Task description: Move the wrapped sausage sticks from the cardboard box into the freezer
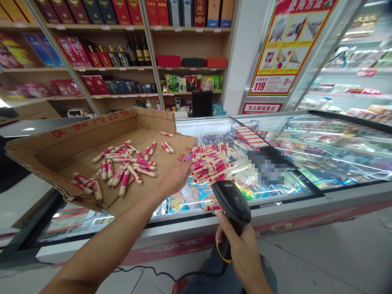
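Observation:
My right hand [241, 249] is wrapped around the handle of a black barcode scanner [232, 202], its head raised over the freezer's front edge. Beside its fingertips is a sausage [210, 208] with a pink label; whether the fingers touch it I cannot tell. My left hand [176, 178] reaches over the cardboard box's near right edge, fingers curled at the left side of a pile of wrapped sausages [214, 163] on the freezer glass. Its fingertips are partly hidden, and what they grip does not show. More loose sausages [119, 163] lie in the open cardboard box [92, 128].
The glass-topped chest freezer [337, 151] holds packaged goods. A pixelated dark object [268, 165] rests on its lid. The scanner's black cable [159, 274] hangs near my legs. Behind stand shelves [190, 29] of boxes and bottles, and a red-yellow poster [284, 45].

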Demonstrator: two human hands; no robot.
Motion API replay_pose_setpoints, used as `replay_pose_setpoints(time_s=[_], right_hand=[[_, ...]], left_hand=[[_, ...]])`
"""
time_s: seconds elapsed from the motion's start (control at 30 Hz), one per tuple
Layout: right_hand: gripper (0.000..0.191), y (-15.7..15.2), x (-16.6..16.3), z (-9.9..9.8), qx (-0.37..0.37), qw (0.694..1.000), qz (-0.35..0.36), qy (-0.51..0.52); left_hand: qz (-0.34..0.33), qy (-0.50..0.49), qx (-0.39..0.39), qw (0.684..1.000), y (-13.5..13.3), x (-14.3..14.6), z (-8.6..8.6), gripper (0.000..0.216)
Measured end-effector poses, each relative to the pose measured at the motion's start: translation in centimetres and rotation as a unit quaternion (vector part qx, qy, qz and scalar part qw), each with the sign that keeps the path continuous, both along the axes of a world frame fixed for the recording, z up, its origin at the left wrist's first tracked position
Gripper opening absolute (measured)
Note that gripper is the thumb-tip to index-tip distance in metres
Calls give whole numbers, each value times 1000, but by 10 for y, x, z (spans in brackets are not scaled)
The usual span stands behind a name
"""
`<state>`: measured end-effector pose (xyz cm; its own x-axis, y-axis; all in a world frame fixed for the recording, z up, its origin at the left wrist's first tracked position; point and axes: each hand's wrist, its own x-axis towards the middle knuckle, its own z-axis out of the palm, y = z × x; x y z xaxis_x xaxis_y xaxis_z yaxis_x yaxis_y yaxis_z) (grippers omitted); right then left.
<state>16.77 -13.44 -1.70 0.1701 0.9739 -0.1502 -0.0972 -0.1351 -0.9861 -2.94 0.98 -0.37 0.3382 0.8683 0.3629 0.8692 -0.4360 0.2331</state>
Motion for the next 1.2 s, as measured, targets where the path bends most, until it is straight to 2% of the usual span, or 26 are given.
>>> replay_pose_setpoints(time_s=[0.13, 0.23, 0.33, 0.53, 0.73, 0.83, 0.9, 1.03, 1.2], right_hand=[[39, -1, 9, 0, 25, 1000, -10, 8], [42, 0, 12, 0, 44, 999, -8, 15], [45, 0, 15, 0, 41, 999, 2, 22], [44, -3, 22, -2, 38, 999, -10, 36], [47, -5, 23, -1, 28, 999, -16, 33], [47, -3, 23, -4, 18, 1000, -1, 25], [47, -1, 24, -7, 17, 1000, 13, 11], [44, 3, 21, -11, 17, 999, 32, -15], [45, 4, 8, -8, 13, 999, 40, -1]], left_hand=[[42, 75, 11, 996, 6, 13, 15, 32], [51, 151, -8, 987, 9, 33, 31, 31], [50, 179, -17, 982, 17, 54, 40, 33], [71, 208, -36, 975, 28, 70, 40, 38], [78, 187, -38, 979, 17, 64, 40, 39], [95, 165, -23, 981, 12, 47, 38, 38], [136, 150, -17, 979, 8, 26, 37, 37], [239, 151, 1, 959, 1, -34, 41, 37], [322, 145, -40, 935, -9, -99, 39, 36]])
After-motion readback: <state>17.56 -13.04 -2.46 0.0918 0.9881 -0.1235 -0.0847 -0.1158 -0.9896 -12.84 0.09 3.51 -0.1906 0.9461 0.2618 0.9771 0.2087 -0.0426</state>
